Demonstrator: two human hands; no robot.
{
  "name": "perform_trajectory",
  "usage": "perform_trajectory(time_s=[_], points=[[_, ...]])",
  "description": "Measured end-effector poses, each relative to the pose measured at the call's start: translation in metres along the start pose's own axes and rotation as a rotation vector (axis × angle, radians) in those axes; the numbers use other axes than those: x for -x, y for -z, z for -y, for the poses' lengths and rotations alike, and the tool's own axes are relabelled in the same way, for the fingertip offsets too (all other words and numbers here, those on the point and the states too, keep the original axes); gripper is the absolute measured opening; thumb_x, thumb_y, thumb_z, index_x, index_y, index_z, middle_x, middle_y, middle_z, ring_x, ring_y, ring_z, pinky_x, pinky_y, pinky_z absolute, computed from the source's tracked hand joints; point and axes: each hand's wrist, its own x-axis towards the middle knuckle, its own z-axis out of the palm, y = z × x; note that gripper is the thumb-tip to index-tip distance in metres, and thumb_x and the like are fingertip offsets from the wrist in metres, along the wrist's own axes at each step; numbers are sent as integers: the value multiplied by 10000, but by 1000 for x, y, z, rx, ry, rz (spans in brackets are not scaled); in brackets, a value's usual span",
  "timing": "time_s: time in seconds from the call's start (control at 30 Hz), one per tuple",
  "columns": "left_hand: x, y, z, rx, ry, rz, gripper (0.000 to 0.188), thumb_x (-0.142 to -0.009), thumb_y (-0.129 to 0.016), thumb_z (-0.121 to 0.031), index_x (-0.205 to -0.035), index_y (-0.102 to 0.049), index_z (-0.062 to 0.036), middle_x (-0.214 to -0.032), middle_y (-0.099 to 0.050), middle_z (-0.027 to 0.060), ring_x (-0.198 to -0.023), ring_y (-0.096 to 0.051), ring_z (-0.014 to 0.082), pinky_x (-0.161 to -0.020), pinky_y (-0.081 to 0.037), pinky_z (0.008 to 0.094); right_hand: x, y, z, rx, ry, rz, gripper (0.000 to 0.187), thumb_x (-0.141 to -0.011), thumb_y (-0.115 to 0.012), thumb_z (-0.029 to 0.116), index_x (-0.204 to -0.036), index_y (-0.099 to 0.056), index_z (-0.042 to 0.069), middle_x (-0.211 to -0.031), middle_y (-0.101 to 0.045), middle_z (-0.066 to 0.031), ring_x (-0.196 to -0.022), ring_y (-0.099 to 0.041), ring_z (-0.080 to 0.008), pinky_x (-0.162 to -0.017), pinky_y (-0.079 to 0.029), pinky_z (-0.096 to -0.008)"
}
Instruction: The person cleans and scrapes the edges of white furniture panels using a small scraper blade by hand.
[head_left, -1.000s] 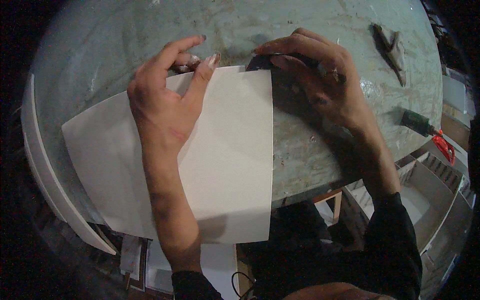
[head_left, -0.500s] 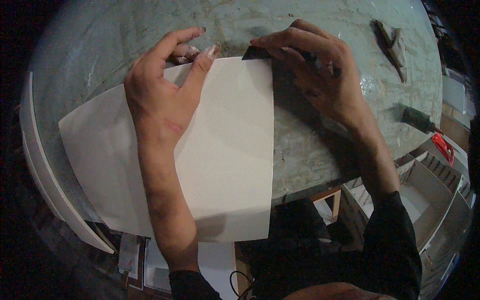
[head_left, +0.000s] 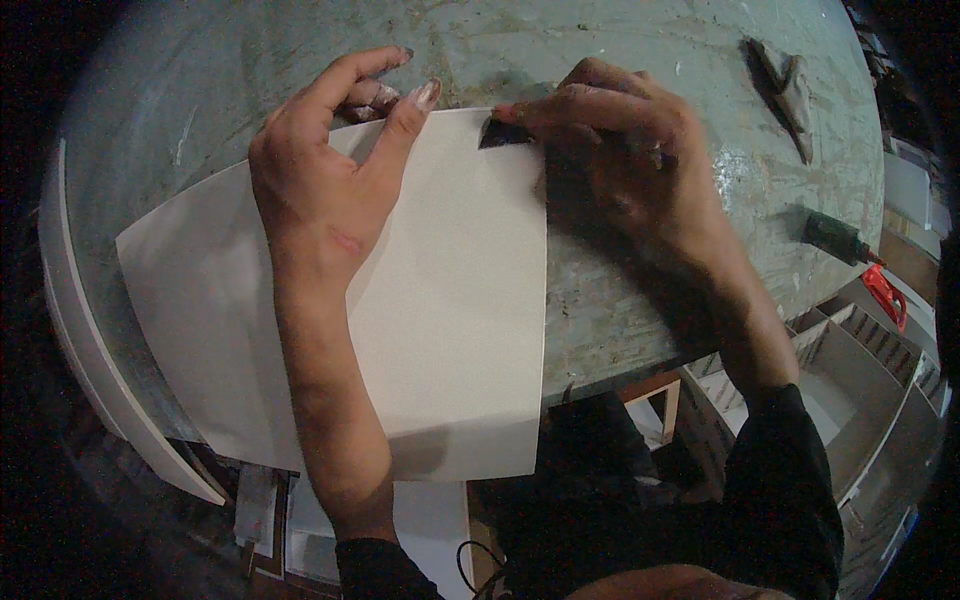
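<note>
A large white board (head_left: 440, 330) lies flat on a worn grey-green workbench (head_left: 620, 300), its near end hanging over the front edge. My left hand (head_left: 330, 190) presses down on the board near its far edge, fingers spread. My right hand (head_left: 610, 150) is closed around a small dark tool (head_left: 503, 132), whose tip rests on the board's far right corner. Most of the tool is hidden inside the fist.
A dark folded tool (head_left: 785, 85) lies at the bench's far right. A green-handled tool (head_left: 835, 235) and a red one (head_left: 885, 295) sit at the right edge. White open boxes (head_left: 850, 380) stand below on the right. A white curved strip (head_left: 110, 400) runs along the left.
My right hand has slid the dark tool leftward along the board's far edge onto its corner. My left hand and the board have barely shifted.
</note>
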Motion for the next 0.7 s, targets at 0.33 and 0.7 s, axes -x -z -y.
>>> perform_trajectory(time_s=[0.33, 0.7], points=[[0, -1, 2, -8, -53, -69, 249, -756, -757, -242, -980, -691, -154, -746, -661, 20, -704, -639, 181, -724, -478, 324, 4, 16, -14, -319, -145, -177, 191, -931, -542, 46, -1078, -659, 12, -1034, -675, -82, -971, -621, -141, -861, -472, -261], [0, -2, 3, 10, -43, -66, 252, -763, -752, -252, -986, -695, -149, -749, -665, 37, -720, -650, 182, -718, -488, 316, -3, 4, -7, -80, -31, -25, 203, -863, -579, -28, -1032, -679, 22, -949, -656, -93, -885, -633, -181, -786, -500, -282]])
